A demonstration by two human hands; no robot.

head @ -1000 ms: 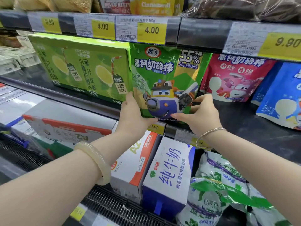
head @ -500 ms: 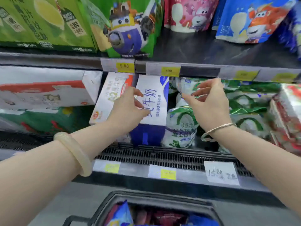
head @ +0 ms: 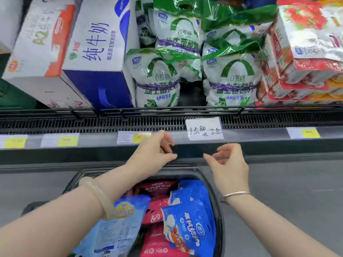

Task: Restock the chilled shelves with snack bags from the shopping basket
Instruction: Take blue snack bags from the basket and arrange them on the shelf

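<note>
The dark shopping basket (head: 220,210) stands on the floor below me, filled with snack bags. Blue bags (head: 187,223) lie on the right, red bags (head: 156,212) in the middle, and a pale blue bag (head: 120,225) on the left under my forearm. My left hand (head: 154,154) and my right hand (head: 228,162) hover above the basket's far rim, in front of the shelf edge. Both hold nothing, their fingers loosely curled. The chilled shelf (head: 167,121) runs across the middle of the view.
On the lowest shelf stand milk cartons (head: 96,52) at left, green-and-white bags (head: 157,78) in the middle and red-and-white packs (head: 300,52) at right. Price tags and a handwritten label (head: 204,128) line the shelf rail. Grey floor lies around the basket.
The view has tilted down from the upper shelf to the basket. Both hands have let go of the green snack bag on the shelf and dropped down over the basket.
</note>
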